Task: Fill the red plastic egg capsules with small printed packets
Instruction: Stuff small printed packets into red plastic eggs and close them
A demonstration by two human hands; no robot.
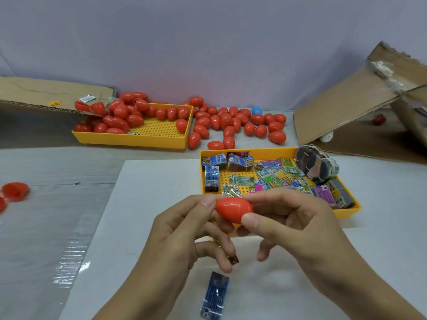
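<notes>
Both hands hold one closed red egg capsule [233, 209] above the white sheet. My left hand [184, 234] pinches its left end, and its lower fingers also curl round a small dark packet [233, 259]. My right hand [298, 225] grips the egg's right end with thumb and fingers. A blue printed packet [216, 294] lies on the sheet below the hands. Behind the hands, a yellow tray [346, 212] holds several printed packets [277, 174] and a rubber-banded bundle [317, 166].
A second yellow tray [138, 140] at the back left holds several red eggs, with more red eggs [231, 125] and one blue egg [256, 110] loose beside it. Open red halves [15, 191] lie at far left. Cardboard flaps [346, 107] stand at the right and back left.
</notes>
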